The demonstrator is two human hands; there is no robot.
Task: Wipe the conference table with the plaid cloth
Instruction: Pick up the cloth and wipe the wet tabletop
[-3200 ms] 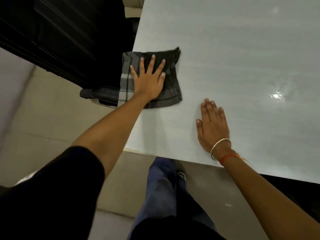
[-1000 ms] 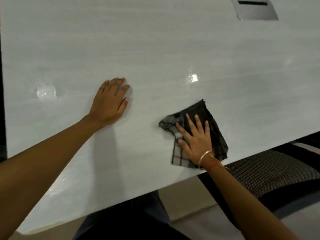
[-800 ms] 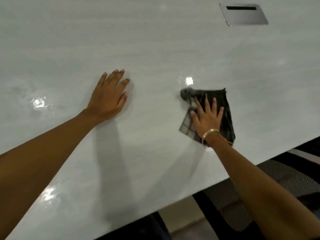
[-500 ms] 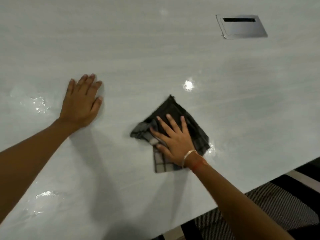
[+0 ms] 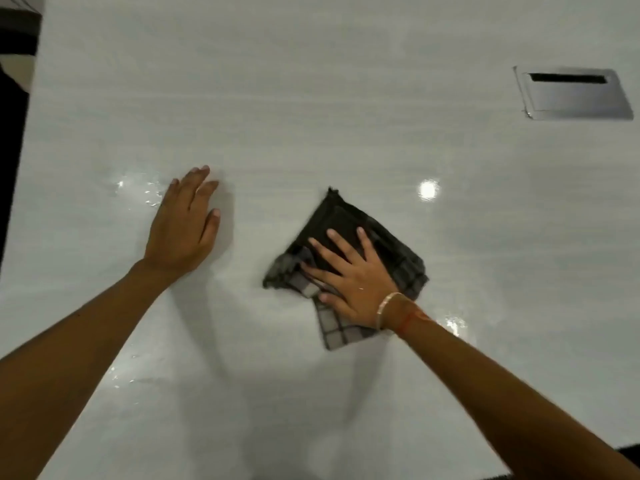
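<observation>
Near the middle of the conference table (image 5: pixel 311 98) I have my right hand (image 5: pixel 349 275) spread flat on the folded plaid cloth (image 5: pixel 388 251), gripping nothing, left hand (image 5: pixel 181 233) braced open alongside; it looks soft, light, perhaps damp, best driven by palm pressure.

A pale, glossy counter (image 5: pixel 311 98) fills the view, ceiling light glinting (image 5: pixel 428 189) off it. A metal cable hatch (image 5: pixel 575 95) sits far right; dark floor (image 5: pixel 10 150) at left.
</observation>
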